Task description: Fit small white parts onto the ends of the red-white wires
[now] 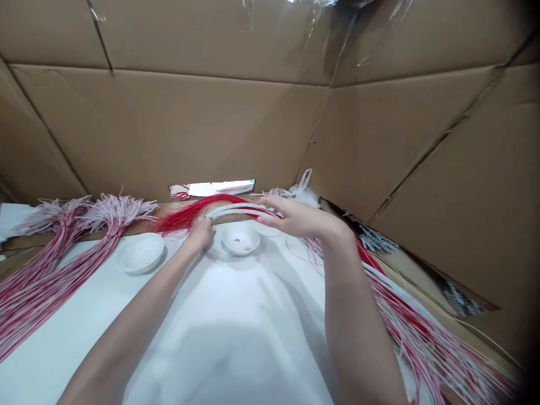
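Note:
A band of white cords (236,209) arches over the far part of the white table, with red threads (181,216) fanning out behind it to the left. My left hand (202,232) is closed around the left end of the white cords. Over their right end lies my right hand (284,214), its fingers stretched out and its thumb apart below them, the cords passing between. Just under the arch stands a white bowl (241,241) with a small dark bit inside. A second white bowl (142,253) is left of my left forearm.
Bundles of red and white cords (80,256) drape across the left side. More red and white cords (422,332) spread along the right edge. Cardboard walls (211,124) enclose the back and right, with a slot (219,187) low in the back one. A white plastic bag (304,194) sits in the corner.

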The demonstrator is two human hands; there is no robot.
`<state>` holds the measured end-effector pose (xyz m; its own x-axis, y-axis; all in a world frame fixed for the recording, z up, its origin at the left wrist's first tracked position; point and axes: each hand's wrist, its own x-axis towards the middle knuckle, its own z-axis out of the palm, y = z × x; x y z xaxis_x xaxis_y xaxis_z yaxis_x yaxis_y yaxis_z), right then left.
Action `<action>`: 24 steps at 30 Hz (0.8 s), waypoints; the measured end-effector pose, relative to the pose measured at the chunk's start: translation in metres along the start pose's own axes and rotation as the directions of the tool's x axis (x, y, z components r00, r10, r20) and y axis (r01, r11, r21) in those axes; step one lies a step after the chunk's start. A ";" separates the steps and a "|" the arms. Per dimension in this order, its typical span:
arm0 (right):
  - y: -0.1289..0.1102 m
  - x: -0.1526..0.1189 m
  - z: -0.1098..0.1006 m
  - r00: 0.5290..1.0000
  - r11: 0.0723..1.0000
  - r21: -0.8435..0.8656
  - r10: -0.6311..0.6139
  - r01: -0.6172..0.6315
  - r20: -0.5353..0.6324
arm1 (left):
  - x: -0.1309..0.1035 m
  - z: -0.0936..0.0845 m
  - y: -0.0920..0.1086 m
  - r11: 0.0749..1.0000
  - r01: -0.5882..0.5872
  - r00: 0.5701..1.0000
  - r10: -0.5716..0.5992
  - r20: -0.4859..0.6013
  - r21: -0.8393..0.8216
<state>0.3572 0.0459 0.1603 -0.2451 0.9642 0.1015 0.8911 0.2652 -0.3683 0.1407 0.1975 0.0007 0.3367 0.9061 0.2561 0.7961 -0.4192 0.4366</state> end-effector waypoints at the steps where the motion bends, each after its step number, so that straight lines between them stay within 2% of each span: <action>1: 0.000 -0.001 0.000 1.000 1.000 0.000 0.008 -0.008 0.017 | 0.000 0.005 -0.002 0.999 0.014 1.000 -0.014 0.005 0.041; 5: -0.007 -0.004 -0.003 0.998 0.997 0.050 -0.052 0.051 0.019 | -0.001 0.015 -0.007 0.981 0.038 0.999 -0.043 0.019 0.188; 10: -0.014 -0.007 -0.004 0.997 0.996 0.074 -0.059 0.056 0.045 | -0.001 0.019 -0.010 0.966 0.037 0.998 -0.048 0.037 0.254; 17: -0.012 -0.008 -0.003 0.999 1.000 0.018 0.014 -0.014 0.047 | 0.000 0.014 -0.015 0.972 0.057 0.997 -0.069 0.044 0.226; 24: -0.012 -0.005 0.000 0.997 1.000 0.017 0.021 -0.022 0.079 | -0.002 0.013 -0.013 0.990 0.062 0.998 -0.064 0.009 0.128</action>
<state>0.3477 0.0376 0.1643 -0.2559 0.9665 0.0209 0.8895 0.2439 -0.3864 0.1361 0.2015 -0.0166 0.2901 0.9315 0.2196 0.8732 -0.3516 0.3375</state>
